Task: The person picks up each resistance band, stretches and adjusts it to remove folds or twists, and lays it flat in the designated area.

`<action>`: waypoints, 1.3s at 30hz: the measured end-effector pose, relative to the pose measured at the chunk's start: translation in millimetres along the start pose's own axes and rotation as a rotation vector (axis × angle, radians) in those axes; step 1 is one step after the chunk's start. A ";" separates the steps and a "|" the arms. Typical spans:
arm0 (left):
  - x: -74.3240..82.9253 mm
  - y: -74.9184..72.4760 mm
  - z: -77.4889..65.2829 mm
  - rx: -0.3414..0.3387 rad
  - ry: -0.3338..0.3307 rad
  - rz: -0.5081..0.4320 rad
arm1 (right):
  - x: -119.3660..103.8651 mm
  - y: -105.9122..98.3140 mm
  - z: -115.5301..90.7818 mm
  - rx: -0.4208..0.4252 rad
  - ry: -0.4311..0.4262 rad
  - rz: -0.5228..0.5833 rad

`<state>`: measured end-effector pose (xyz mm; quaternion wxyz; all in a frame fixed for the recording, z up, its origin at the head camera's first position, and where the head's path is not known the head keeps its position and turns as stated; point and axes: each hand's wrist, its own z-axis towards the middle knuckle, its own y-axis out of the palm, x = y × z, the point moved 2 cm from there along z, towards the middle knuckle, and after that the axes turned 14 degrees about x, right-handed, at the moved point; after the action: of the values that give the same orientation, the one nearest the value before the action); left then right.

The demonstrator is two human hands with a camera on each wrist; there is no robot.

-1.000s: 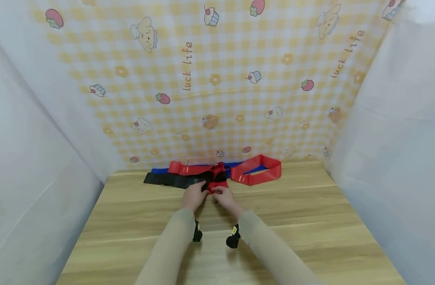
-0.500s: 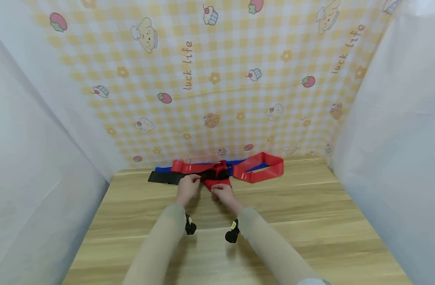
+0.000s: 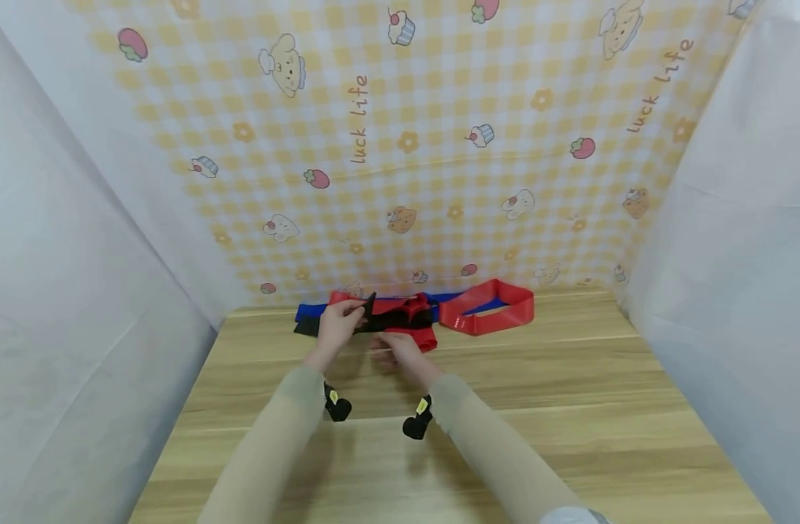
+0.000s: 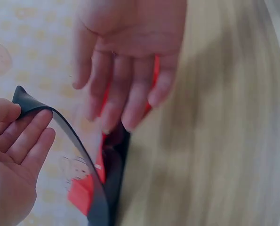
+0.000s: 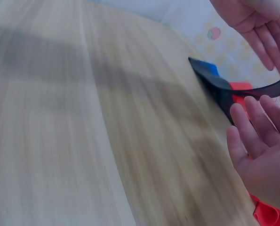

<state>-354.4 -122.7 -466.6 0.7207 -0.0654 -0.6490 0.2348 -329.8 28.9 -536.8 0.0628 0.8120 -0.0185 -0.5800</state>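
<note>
My left hand pinches a raised edge of a flat black resistance band between thumb and fingers. In the left wrist view the black band arcs from those fingers down to the pile. My right hand hovers just in front of the pile, fingers extended and palm up, with nothing gripped. The right wrist view shows its fingers close under the black band; whether they touch cannot be told. A crumpled red band lies tangled with the black one, partly hidden by my right hand.
A second red band stands as an open loop at the pile's right. Flat blue band shows behind the others. The patterned cloth backdrop rises directly behind the pile, and the wooden table stretches forward.
My left hand has moved left and up, lifting an edge of the black band. My right hand has shifted slightly left, off the red band, and its fingers have spread.
</note>
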 end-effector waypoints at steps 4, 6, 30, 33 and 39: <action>13.4 -5.3 -1.3 -0.016 -0.029 -0.078 | -1.7 4.5 -1.7 -0.094 0.020 0.059; 19.7 -7.1 -2.3 -0.032 -0.041 -0.117 | -2.7 6.1 -4.1 -0.131 0.037 0.083; 62.9 -38.3 -46.4 0.018 -0.071 -0.542 | -10.9 0.9 -21.6 -0.081 0.105 0.540; 56.4 -42.4 -57.0 0.040 -0.069 -0.575 | -12.3 -0.4 -23.9 -0.064 0.114 0.588; 46.2 -48.0 -78.1 0.091 -0.075 -0.641 | -9.8 0.0 -26.7 -0.026 0.149 0.651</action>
<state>-264.5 -129.0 -417.3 0.7356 0.1833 -0.6516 0.0267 -307.8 32.0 -519.0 0.2565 0.8028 -0.2647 -0.4686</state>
